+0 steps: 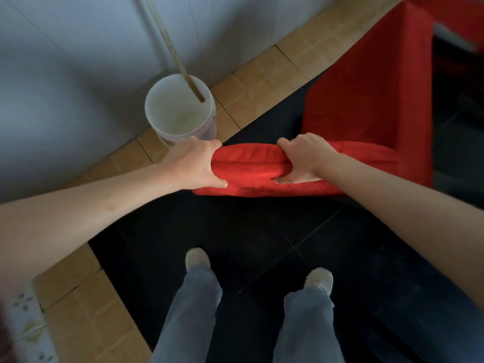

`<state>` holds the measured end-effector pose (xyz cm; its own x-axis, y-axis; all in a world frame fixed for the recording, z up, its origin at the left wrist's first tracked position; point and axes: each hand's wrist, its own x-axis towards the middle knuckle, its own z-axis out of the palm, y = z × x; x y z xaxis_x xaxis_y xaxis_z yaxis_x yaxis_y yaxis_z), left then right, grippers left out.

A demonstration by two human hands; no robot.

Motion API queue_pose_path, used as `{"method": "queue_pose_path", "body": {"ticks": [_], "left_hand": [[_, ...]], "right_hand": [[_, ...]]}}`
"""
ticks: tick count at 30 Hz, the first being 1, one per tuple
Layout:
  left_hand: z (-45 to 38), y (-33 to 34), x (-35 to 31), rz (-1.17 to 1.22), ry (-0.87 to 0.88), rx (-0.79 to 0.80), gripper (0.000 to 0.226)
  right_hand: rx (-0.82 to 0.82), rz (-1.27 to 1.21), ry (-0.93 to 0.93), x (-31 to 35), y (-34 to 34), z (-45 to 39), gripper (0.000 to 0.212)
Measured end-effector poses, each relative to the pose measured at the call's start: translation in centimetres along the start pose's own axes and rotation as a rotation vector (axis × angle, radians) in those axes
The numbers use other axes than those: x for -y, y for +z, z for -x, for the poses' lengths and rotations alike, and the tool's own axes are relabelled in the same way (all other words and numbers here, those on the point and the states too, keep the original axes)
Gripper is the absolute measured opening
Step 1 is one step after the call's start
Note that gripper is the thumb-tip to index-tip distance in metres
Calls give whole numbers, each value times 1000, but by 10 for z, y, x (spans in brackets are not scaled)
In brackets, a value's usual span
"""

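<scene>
A red seat cushion [248, 166] sticks out from the near end of a red fabric sofa [366, 100]. My left hand [193, 163] grips the cushion's left end, thumb on its near face and fingers curled over the far edge. My right hand [303, 158] grips the cushion further right, thumb underneath on the near side and fingers wrapped over the top. The cushion looks folded or doubled between my hands. Its right part [366, 158] lies on the sofa base.
A white bucket [180, 108] with a wooden stick [172, 48] in it stands against the grey wall, just beyond my left hand. Tan tiles [262, 82] border the black floor [262, 231]. My two feet [199, 258] stand on the black floor below the cushion.
</scene>
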<state>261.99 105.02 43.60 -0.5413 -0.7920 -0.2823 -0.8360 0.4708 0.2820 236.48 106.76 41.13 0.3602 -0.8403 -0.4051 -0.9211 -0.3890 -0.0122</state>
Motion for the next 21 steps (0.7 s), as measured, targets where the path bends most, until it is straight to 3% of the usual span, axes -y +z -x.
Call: {"method": "queue_pose_path", "body": {"ticks": [10, 14, 21], "left_hand": [[-1, -59, -106, -170, 77, -39, 49], [-5, -76, -155, -255, 63, -47, 58], [-6, -103, -242, -346, 111, -64, 48]], "right_hand": [[-63, -3, 23, -56, -34, 81, 78], [-99, 7, 17, -85, -41, 115, 79], [-144, -23, 1, -138, -41, 173, 81]]}}
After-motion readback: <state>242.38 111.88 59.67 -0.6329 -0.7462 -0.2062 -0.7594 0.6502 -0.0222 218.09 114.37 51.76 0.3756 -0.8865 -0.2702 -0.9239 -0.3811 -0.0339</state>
